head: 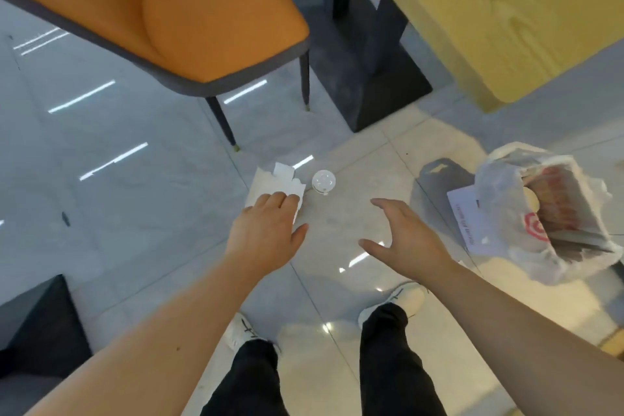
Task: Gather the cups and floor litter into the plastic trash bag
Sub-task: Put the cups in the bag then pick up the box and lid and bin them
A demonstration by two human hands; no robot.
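Observation:
A white crumpled paper napkin [282, 179] lies on the tiled floor near the chair's front leg. My left hand [266, 233] reaches down over its near edge, fingers touching or just above it; a grip is not clear. A clear plastic cup lid [323, 182] lies just right of the napkin. My right hand [405, 240] hovers open with fingers spread, below and right of the lid, holding nothing. The white plastic trash bag [499, 186] with a red logo stands open on the floor at the right, with red-printed cups inside.
An orange chair [189, 17] stands at the upper left, its dark legs close to the napkin. A yellow wooden table [506, 10] with a dark pedestal base [378, 88] fills the upper right. A white printed paper [466, 213] lies beside the bag. My shoes show below.

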